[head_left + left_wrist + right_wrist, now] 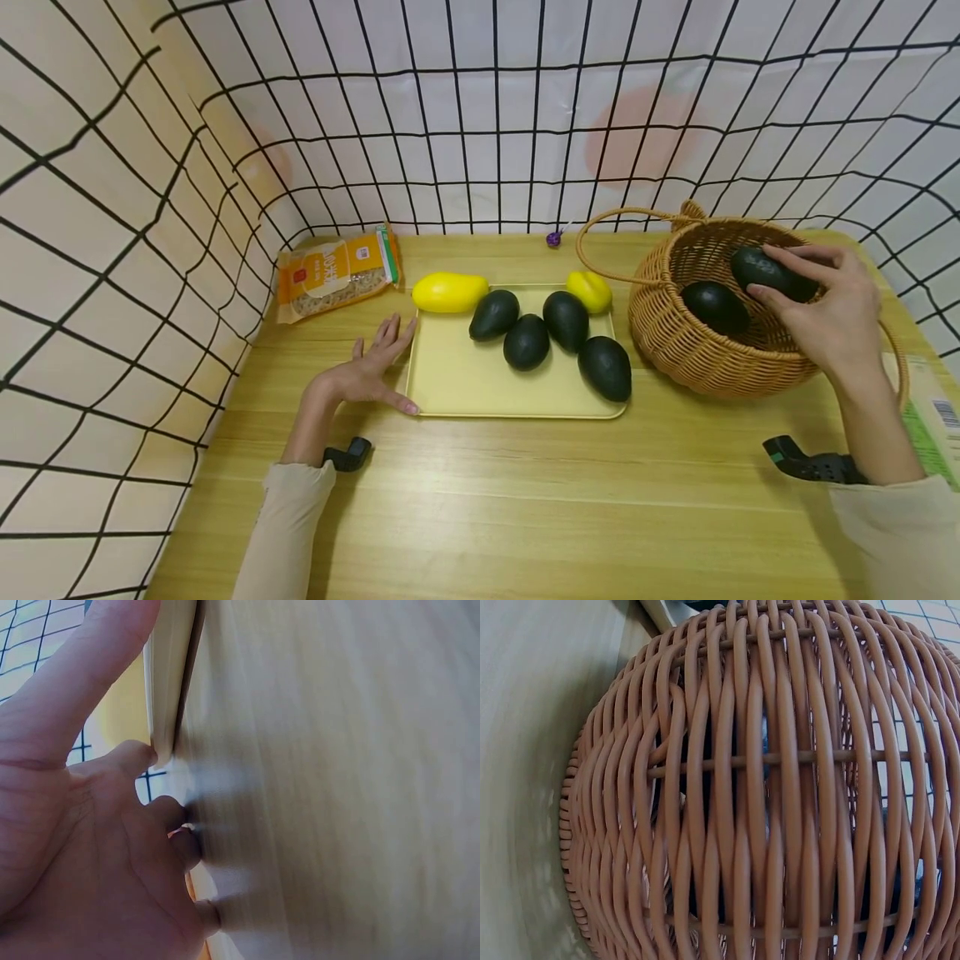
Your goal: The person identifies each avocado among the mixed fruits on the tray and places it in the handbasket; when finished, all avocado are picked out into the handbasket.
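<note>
My right hand point(836, 304) grips a dark avocado point(772, 273) at the mouth of the wicker basket point(720, 371), with another avocado point(716, 308) lying inside. In the right wrist view the basket wall point(780, 787) fills the picture and hides that hand. My left hand point(367, 371) is spread at the left edge of the yellow tray point(480, 396), thumb and forefinger touching its side. In the left wrist view the other fingertips of that hand point(97, 825) rest on the table. Several avocados point(527, 342) and two yellow fruits point(450, 293) are on the tray.
An orange food packet point(337, 273) lies at the back left of the wooden table point(525, 500). A small purple item point(553, 239) sits near the back edge. Black wire grid point(465, 125) encloses the sides and back. A green-white package point(930, 417) lies right of the basket.
</note>
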Demonstrator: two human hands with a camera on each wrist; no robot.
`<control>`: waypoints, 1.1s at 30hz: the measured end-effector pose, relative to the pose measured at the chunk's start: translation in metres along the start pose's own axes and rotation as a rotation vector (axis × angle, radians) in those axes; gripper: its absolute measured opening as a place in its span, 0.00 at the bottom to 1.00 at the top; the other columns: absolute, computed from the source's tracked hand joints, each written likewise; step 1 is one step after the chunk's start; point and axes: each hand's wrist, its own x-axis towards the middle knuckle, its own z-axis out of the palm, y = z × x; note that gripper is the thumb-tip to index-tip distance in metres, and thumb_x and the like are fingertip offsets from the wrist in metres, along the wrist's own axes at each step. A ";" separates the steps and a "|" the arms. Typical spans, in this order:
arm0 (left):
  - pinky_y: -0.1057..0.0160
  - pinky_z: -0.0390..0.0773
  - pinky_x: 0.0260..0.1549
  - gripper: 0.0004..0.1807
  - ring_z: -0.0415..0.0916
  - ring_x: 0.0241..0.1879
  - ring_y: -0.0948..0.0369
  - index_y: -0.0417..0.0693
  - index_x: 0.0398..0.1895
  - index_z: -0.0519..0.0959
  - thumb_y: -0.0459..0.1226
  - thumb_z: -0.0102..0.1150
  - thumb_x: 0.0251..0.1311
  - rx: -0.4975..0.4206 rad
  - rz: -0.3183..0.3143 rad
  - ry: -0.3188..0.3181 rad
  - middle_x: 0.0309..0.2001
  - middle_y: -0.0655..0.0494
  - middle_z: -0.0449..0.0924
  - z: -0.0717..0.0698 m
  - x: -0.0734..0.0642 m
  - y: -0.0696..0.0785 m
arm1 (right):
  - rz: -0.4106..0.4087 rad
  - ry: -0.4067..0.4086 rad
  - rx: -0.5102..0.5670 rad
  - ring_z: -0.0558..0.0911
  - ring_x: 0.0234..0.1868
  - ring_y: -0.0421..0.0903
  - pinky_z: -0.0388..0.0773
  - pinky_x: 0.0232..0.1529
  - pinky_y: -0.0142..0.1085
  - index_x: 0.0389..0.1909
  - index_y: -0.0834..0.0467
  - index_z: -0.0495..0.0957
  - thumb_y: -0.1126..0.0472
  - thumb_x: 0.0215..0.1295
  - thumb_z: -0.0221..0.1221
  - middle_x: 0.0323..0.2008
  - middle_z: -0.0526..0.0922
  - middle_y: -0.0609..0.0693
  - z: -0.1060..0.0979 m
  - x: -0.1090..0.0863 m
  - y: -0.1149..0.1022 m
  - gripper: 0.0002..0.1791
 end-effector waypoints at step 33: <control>0.29 0.14 0.72 0.77 0.08 0.81 0.43 0.50 0.84 0.28 0.51 0.82 0.49 -0.018 0.011 -0.005 0.81 0.40 0.09 0.000 -0.001 0.001 | -0.190 -0.175 0.069 0.59 0.76 0.72 0.49 0.71 0.76 0.74 0.52 0.72 0.56 0.70 0.67 0.76 0.62 0.64 0.006 -0.009 -0.045 0.32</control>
